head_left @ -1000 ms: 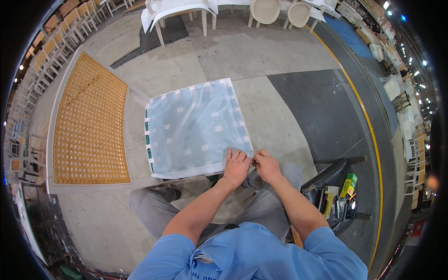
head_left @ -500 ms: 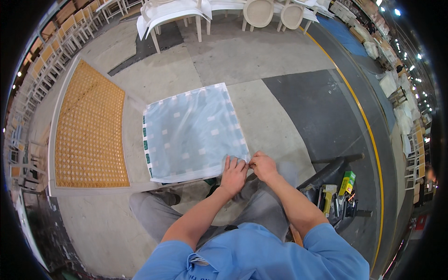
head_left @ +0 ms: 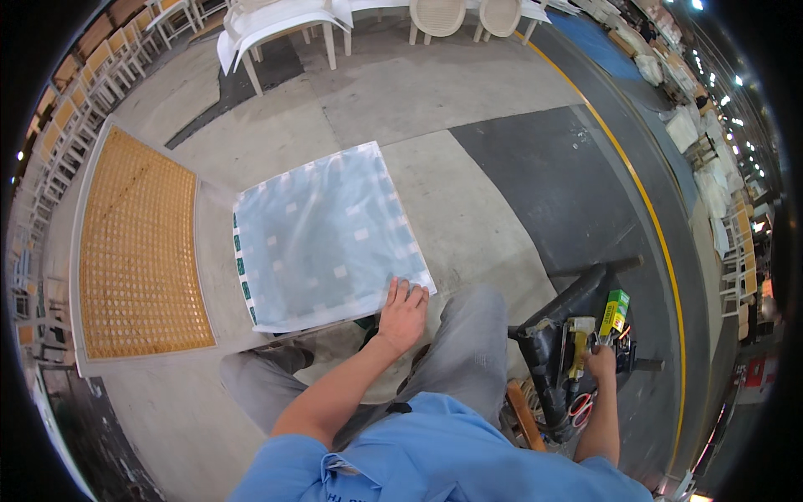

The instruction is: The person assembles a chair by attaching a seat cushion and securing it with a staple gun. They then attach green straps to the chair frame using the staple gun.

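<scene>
A chair stands in front of me, with a woven cane backrest (head_left: 142,251) in a white frame at the left. Its square seat (head_left: 322,238) is wrapped in a pale blue, white-patched translucent sheet, with green marks along the left edge. My left hand (head_left: 405,314) rests on the seat's near right corner, fingers spread on the sheet. Over a black padded stool (head_left: 548,343) at my right, my right hand (head_left: 600,365) has its fingers curled among the tools, beside a yellow-bodied tool (head_left: 579,347). What the fingers grip is too small to make out.
On the stool lie a green and yellow box (head_left: 616,311) and red-handled scissors (head_left: 580,405). A wooden piece (head_left: 524,416) stands beside my right leg. Covered tables (head_left: 284,21) and round-backed chairs (head_left: 437,17) stand at the far side; rows of chairs line the left. A yellow floor line (head_left: 644,197) curves along the right.
My right hand has left the seat's corner and moved right to the tools on the stool. My left hand stays at the corner. The whole view has shifted slightly.
</scene>
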### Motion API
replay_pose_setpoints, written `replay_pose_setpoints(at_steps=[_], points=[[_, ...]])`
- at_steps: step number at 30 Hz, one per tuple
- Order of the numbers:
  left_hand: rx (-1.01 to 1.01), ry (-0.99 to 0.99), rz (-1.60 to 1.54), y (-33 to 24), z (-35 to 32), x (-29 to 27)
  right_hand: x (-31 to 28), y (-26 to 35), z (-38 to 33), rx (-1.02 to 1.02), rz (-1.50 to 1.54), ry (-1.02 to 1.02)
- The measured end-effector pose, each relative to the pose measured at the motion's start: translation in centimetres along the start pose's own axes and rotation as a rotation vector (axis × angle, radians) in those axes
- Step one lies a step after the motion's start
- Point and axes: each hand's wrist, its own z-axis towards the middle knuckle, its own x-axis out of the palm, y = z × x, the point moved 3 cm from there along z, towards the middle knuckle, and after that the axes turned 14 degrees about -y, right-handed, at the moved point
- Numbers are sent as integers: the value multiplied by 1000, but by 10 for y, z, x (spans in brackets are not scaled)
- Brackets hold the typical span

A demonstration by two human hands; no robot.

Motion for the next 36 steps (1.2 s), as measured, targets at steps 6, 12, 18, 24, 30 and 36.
replay_pose_setpoints(at_steps=[6,12,18,24,30,36], points=[[-14,65,31,3,-5,-4,41,-5,8,171,720,227],[-116,112,4,0,-19,-1,28,26,8,101,862,99],[-156,25,-62,-4,-33,5,-59,142,15,-105,1018,204],[-153,41,-42,-1,-36,7,-111,312,-16,-856,832,568],[-174,-1,-87,1,-37,11,-65,400,-36,-1355,316,712],[-164,22,-82,2,-39,13,-40,413,-40,-1426,111,704]])
